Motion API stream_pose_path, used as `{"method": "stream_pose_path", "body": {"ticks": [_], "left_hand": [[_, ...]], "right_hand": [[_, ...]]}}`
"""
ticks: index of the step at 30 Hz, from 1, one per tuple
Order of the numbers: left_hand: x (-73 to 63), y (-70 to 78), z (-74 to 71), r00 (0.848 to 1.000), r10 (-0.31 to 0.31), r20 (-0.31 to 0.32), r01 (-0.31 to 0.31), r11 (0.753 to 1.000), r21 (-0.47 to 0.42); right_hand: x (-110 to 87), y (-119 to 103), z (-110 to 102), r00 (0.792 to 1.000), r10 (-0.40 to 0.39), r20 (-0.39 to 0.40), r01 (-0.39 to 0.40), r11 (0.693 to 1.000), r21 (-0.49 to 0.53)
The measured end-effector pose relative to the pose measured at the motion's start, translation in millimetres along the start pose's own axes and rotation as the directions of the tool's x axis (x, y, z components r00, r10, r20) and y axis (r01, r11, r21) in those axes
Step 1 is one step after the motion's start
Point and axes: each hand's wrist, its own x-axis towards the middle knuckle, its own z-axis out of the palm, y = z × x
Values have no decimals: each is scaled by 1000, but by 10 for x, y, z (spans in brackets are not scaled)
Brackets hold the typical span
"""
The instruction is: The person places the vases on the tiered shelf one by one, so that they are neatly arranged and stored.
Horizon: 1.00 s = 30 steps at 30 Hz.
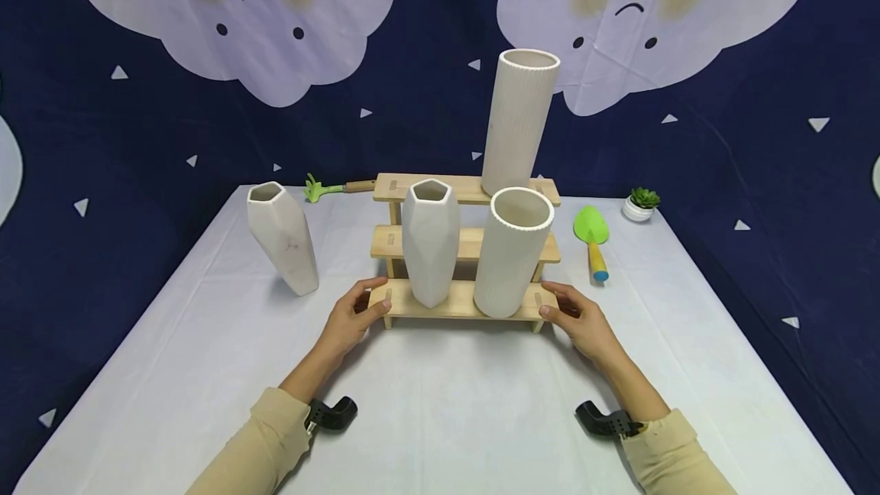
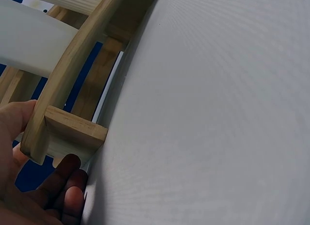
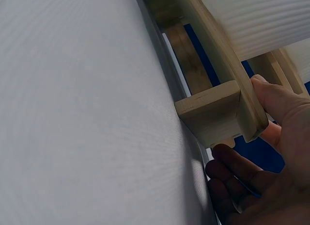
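A three-tier wooden stand (image 1: 429, 312) is in the middle of the white table. My left hand (image 1: 351, 317) holds the left end of its lowest tier, thumb at the front edge; in the left wrist view other fingers (image 2: 68, 179) curl beside the leg. At the right end, my right hand (image 1: 580, 319) holds the same tier likewise, its thumb (image 3: 276, 96) against the board. A white faceted vase (image 1: 431, 243) and a ribbed white cylindrical vase (image 1: 509, 266) stand on the lowest tier. On the top tier is a taller ribbed vase (image 1: 519, 121).
Another faceted white vase (image 1: 285, 239) stands on the table to the left. A green hand rake (image 1: 337, 188) lies behind the stand's left side. To the right are a green trowel (image 1: 593, 239) and a small potted succulent (image 1: 641, 205). A dark blue cloth (image 1: 426, 37) hangs behind.
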Motion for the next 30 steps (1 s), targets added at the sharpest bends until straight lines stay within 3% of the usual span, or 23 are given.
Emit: {"method": "stream_pose_path", "body": {"ticks": [5, 17, 25, 30], "left_hand": [[20, -36, 5, 1000, 5, -5, -5, 1000, 8], [-60, 15, -59, 999, 3, -35, -1, 999, 46], [-166, 68, -160, 989, -1, -147, 6, 999, 36], [-259, 107, -214, 968, -37, -249, 37, 999, -4]], "right_hand": [[51, 151, 13, 1000, -3, -7, 3, 1000, -7], [27, 123, 29, 1000, 0, -2, 0, 1000, 28], [35, 130, 24, 1000, 15, -9, -14, 1000, 27], [23, 120, 15, 1000, 12, -2, -12, 1000, 28]]}}
